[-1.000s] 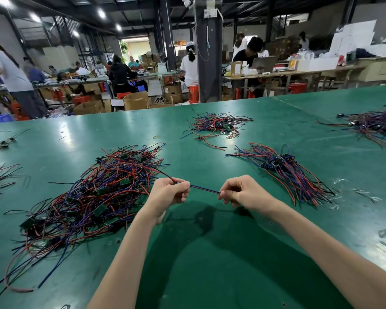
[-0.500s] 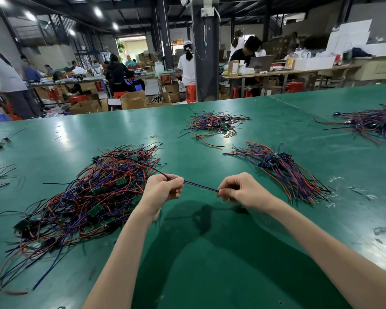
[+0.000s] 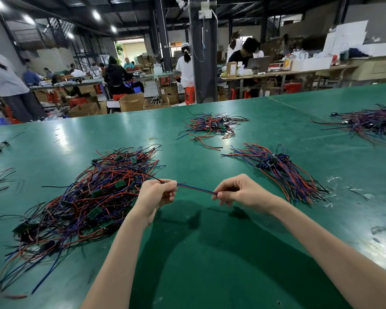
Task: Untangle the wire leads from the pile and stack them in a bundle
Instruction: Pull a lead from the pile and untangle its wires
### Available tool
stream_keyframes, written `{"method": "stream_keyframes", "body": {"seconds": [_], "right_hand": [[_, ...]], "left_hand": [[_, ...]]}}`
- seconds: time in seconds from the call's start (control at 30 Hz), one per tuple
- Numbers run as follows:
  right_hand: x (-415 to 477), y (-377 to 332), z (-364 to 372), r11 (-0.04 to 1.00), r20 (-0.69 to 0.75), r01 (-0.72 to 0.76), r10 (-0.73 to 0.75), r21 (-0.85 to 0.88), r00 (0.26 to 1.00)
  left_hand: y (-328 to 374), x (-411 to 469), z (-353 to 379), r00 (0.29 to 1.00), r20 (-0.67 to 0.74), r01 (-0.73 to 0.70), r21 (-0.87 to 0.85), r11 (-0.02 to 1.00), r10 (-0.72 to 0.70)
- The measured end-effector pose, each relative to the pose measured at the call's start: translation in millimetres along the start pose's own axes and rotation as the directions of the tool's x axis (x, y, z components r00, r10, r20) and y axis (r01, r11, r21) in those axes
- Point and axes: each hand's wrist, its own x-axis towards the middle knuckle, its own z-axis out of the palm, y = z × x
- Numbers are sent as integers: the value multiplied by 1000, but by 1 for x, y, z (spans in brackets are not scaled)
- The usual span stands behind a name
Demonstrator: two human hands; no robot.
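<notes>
Fingers (image 3: 170, 185) of the left hand (image 3: 153, 195) and right hand (image 3: 241, 189) pinch one wire lead (image 3: 196, 189) taut, seemingly mid-untangling; next, draw it clear of the pile (image 3: 87, 197) onto the bundle (image 3: 283, 172).

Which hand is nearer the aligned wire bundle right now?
Right. The right hand is just beside the aligned wire bundle, not touching it. The left hand is farther away, at the edge of the tangled pile. Both pinch one wire lead.

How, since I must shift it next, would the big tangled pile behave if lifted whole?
Probably floppy: the tangled pile is thin wires sprawling in loose loops. Likely to snag and trail, since strands cross everywhere. Probably light: mostly air between strands.
</notes>
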Motion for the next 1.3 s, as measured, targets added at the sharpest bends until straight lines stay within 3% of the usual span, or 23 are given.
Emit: {"method": "stream_keyframes", "body": {"seconds": [0.13, 0.33, 0.5, 0.63, 0.77, 0.93, 1.03, 1.13, 1.2, 1.3], "right_hand": [[-1, -2, 2, 1000, 61, 8, -10, 29, 998], [0, 4, -6, 991, -20, -75, 73, -113, 997], [-5, 1, -14, 995, -48, -33, 29, -94, 998], [-5, 6, -26, 994, -174, -53, 36, -97, 984], [2, 10, -27, 998, -317, -60, 67, 32, 946], [2, 4, -25, 985, -361, -35, 94, 169, 928], [-1, -5, -23, 993, -276, -40, 69, 107, 959], [-7, -15, -17, 995, -27, -94, 95, 22, 995], [-12, -19, -11, 993, 102, -117, 120, -36, 988], [-15, -20, 0, 989, 171, -107, 123, -99, 977]], "left_hand": [[2, -1, -3, 1000, -19, 5, -41, 999, -6], [6, -3, 1, 999, 34, -15, -42, 999, 16], [11, 2, -19, 989, -137, 25, -160, 987, -47], [12, 3, -42, 977, -201, 36, -196, 980, -76], [9, 1, -31, 985, -151, 48, -200, 979, -79], [4, -7, 0, 997, 9, 74, -99, 992, -73], [-1, -15, 18, 988, 136, 76, 3, 997, -75], [-5, -24, 34, 968, 228, 85, 84, 993, -102], [-7, -28, 40, 947, 291, 111, 103, 988, -137], [-8, -31, 43, 919, 352, 136, 136, 981, -177]]}}
